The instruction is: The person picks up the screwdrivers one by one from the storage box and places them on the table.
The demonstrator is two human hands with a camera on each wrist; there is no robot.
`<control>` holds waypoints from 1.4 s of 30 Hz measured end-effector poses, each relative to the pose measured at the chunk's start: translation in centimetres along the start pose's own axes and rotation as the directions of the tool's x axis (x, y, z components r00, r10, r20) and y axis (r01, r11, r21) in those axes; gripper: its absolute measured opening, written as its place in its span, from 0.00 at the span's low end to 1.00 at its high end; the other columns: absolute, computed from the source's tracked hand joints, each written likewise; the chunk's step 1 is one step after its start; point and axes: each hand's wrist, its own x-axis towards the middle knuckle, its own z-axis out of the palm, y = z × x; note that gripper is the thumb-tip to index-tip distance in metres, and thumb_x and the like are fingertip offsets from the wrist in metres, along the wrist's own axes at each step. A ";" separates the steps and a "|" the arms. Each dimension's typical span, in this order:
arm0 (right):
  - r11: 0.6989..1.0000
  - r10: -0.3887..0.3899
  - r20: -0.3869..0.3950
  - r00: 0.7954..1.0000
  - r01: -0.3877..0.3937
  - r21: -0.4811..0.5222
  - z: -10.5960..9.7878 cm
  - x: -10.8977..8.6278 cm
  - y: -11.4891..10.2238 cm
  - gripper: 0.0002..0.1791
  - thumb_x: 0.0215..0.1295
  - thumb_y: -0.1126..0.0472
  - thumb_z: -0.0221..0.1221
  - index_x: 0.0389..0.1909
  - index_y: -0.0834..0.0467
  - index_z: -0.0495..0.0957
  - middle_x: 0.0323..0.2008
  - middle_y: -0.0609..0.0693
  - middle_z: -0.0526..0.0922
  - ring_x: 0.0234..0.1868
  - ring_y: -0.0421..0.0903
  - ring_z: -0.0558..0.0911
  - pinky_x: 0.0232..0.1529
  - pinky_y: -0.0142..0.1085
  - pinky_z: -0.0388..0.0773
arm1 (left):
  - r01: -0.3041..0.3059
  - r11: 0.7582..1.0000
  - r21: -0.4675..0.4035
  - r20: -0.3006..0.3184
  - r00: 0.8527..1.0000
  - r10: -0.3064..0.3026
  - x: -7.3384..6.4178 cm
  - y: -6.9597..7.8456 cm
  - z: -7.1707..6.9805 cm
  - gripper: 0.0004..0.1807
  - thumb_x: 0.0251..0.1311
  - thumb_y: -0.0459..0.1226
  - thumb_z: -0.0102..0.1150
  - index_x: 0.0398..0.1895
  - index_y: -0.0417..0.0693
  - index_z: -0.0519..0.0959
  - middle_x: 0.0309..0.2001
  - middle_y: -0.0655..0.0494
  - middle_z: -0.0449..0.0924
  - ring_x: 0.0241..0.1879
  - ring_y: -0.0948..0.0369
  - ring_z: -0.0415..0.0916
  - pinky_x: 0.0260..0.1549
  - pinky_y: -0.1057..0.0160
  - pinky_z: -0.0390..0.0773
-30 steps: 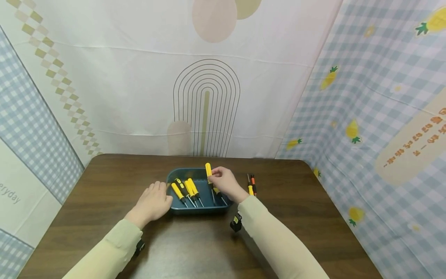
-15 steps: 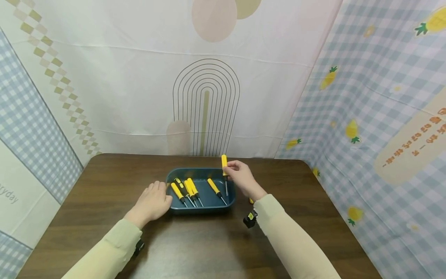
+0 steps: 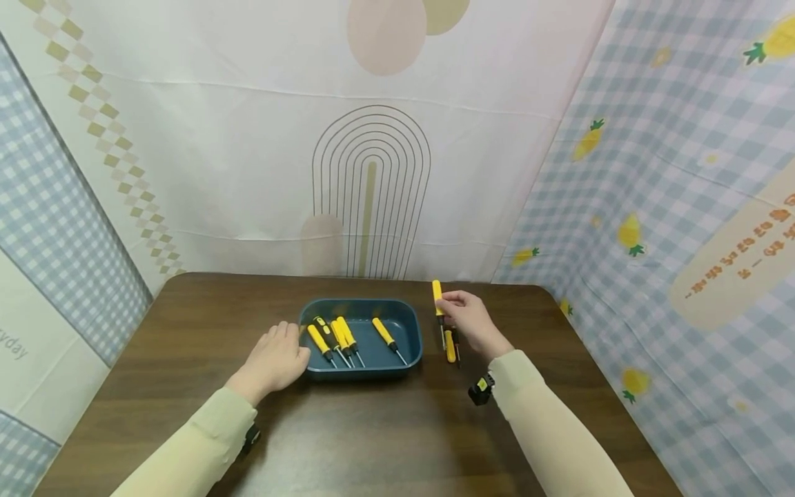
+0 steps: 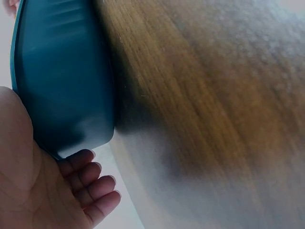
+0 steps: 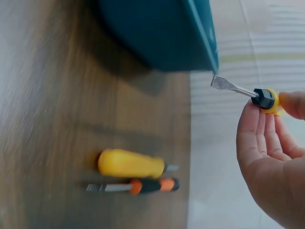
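My right hand (image 3: 470,318) pinches a yellow-handled screwdriver (image 3: 437,298) between thumb and fingers, just right of the blue tray (image 3: 360,375). The screwdriver stands nearly upright, blade down; the right wrist view shows its flat blade tip (image 5: 222,83) and black collar. Below it on the table lie a short yellow screwdriver (image 5: 131,163) and an orange-and-black screwdriver (image 5: 152,185), side by side. My left hand (image 3: 275,355) rests against the tray's left end, its fingers (image 4: 86,175) loosely bent at the tray's corner in the left wrist view. Where its thumb lies is hidden.
Inside the tray, several yellow-and-black screwdrivers lie grouped at the left, including a thick black one (image 3: 324,329). A single yellow screwdriver (image 3: 384,333) lies apart on the right. The brown wooden table (image 3: 348,442) ends at a hanging cloth (image 3: 248,172) behind.
My right hand has lifted the yellow screwdriver out of the tray and carried it right, past the tray's right end. My left hand has stayed at the tray's left end.
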 end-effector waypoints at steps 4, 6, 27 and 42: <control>1.000 0.030 0.000 1.000 -0.030 -0.003 -1.0 0.1 1.0 0.21 0.67 0.54 0.59 0.55 0.62 0.74 0.51 0.59 0.79 0.48 0.52 0.80 0.51 0.47 0.76 | 0.007 1.000 0.003 0.005 1.000 -0.007 0.0 0.0 0.1 0.20 0.61 0.42 0.46 0.47 0.32 0.69 0.38 0.47 0.67 0.37 0.52 0.63 0.39 0.53 0.67; 0.999 0.045 -0.003 0.999 -0.045 0.002 -1.4 0.2 1.5 0.21 0.67 0.54 0.59 0.56 0.63 0.73 0.51 0.59 0.78 0.50 0.53 0.79 0.51 0.47 0.75 | 0.007 1.000 0.004 0.005 1.000 -0.007 0.0 0.0 0.2 0.21 0.61 0.42 0.46 0.48 0.32 0.69 0.38 0.47 0.67 0.38 0.52 0.63 0.39 0.52 0.67; 0.986 0.154 -0.077 0.985 -0.158 -0.057 -3.3 1.1 5.4 0.20 0.70 0.59 0.55 0.56 0.68 0.73 0.54 0.64 0.74 0.54 0.57 0.77 0.51 0.46 0.75 | 0.026 1.000 0.002 0.022 0.999 -0.026 0.2 -0.1 0.3 0.22 0.61 0.43 0.47 0.50 0.32 0.69 0.40 0.47 0.68 0.39 0.52 0.63 0.40 0.52 0.68; 0.966 0.199 -0.127 0.972 -0.216 -0.143 -3.4 1.2 6.6 0.15 0.69 0.61 0.56 0.50 0.68 0.76 0.49 0.63 0.76 0.44 0.53 0.81 0.45 0.43 0.78 | 0.020 1.000 0.009 0.007 1.000 -0.020 0.1 -0.2 0.4 0.21 0.61 0.43 0.47 0.48 0.33 0.69 0.38 0.48 0.67 0.37 0.52 0.63 0.38 0.53 0.66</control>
